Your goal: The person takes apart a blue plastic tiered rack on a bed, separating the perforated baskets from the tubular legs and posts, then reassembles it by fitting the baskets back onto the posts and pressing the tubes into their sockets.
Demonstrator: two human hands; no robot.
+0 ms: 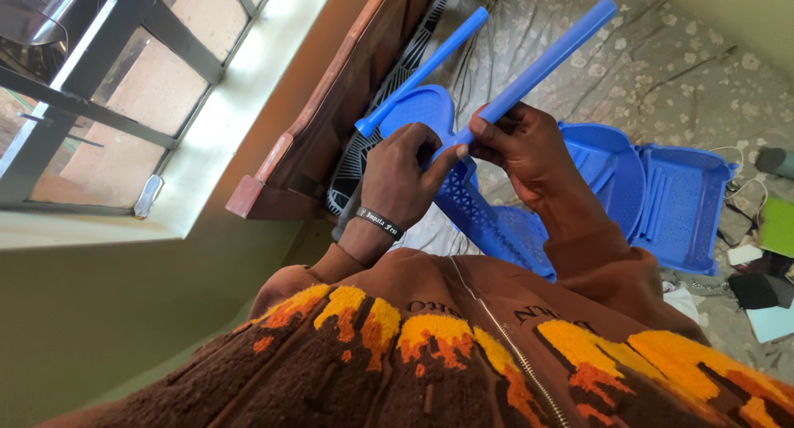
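The right hand is closed round a blue tube, aiming its end at a blue shelf; the left hand pinches that shelf steady (over the bed), a second tube already standing in it.

Daylight pours in through the barred window, up and to the left of the grip, and washes the white sill almost to glare. The hands and blue tubes at the grip are evenly lit and sharp. The wall below the window lies in dull shade. The whole view is tilted, and edges bend slightly outward.
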